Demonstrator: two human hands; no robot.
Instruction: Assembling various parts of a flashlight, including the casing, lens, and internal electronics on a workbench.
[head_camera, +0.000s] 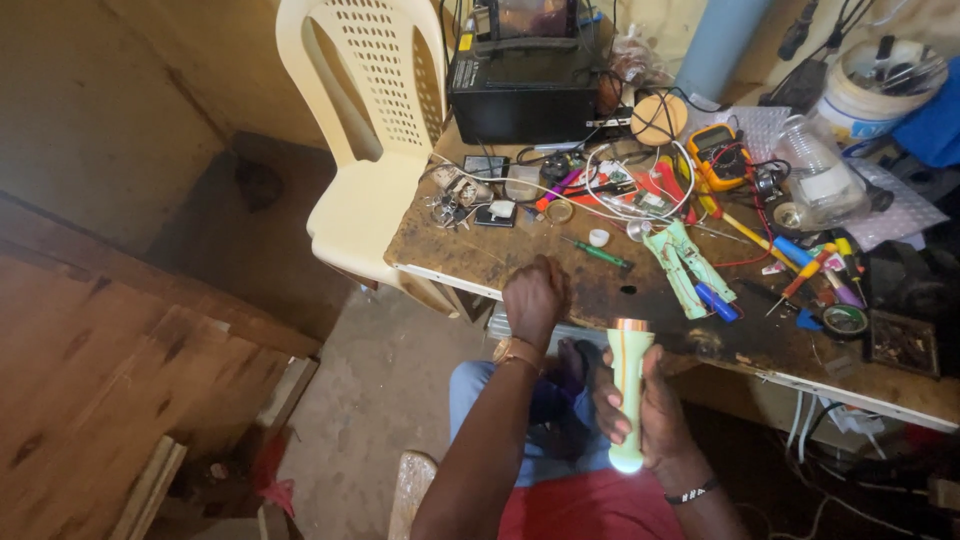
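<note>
1. Torch first: the right hand is gripping a pale green plastic torch with a copper-coloured ring at its top end, fingers wrapped snugly around the barrel's middle, thumb side hidden behind it.
2. The torch is standing nearly upright in this view, its long axis running from the ringed end up by the bench edge down to a glowing, lit end near the lap, above the red cloth.
3. The left hand is resting knuckles-up on the near edge of the scarred wooden bench, fingers curled under; I cannot tell whether anything is inside them.
4. Key relation: the torch is sitting just to the right of the left hand and slightly nearer the body, close beside but not touching it, so the right hand is the one on it and the left is the near free neighbour.
5. Beyond the hands, a slim green-handled screwdriver is lying flat on the bench, a light green pair of pliers to its right, a yellow multimeter farther back among tangled wires.
6. A cream plastic chair is standing at the bench's left end, and a black box-shaped unit is sitting at the back.
</note>
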